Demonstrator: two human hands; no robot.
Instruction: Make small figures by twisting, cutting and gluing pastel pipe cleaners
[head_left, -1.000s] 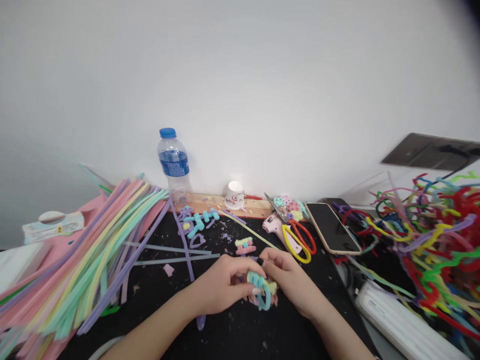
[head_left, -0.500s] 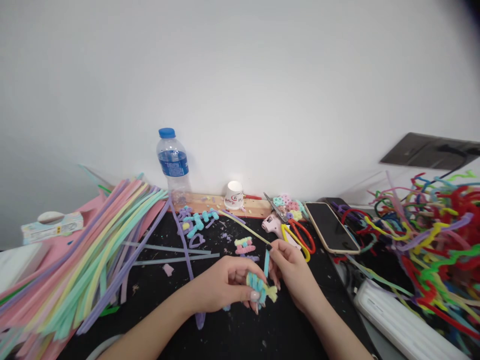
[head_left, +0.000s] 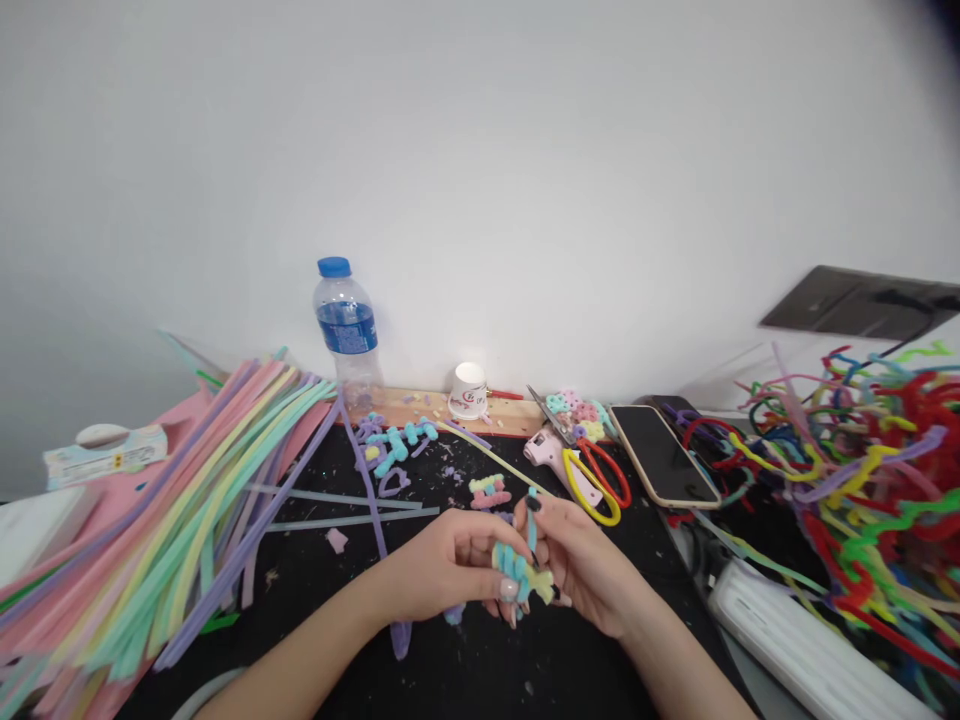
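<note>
Pastel pipe-cleaner coil (head_left: pixel 523 572) pinched in left hand (head_left: pixel 450 568) grip, right hand (head_left: pixel 581 560) grip holding its blue end upright

bare forearms, hands (head_left: pixel 517 565) — dark-painted, pale nails

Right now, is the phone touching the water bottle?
Apart. The head view shows the phone lying far right of the water bottle, with a cup between.

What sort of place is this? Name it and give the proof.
Probably a home craft desk for pipe-cleaner work: pastel pipe cleaners fanned out, a bright tangle opposite, a glue gun and scissors between.
</note>
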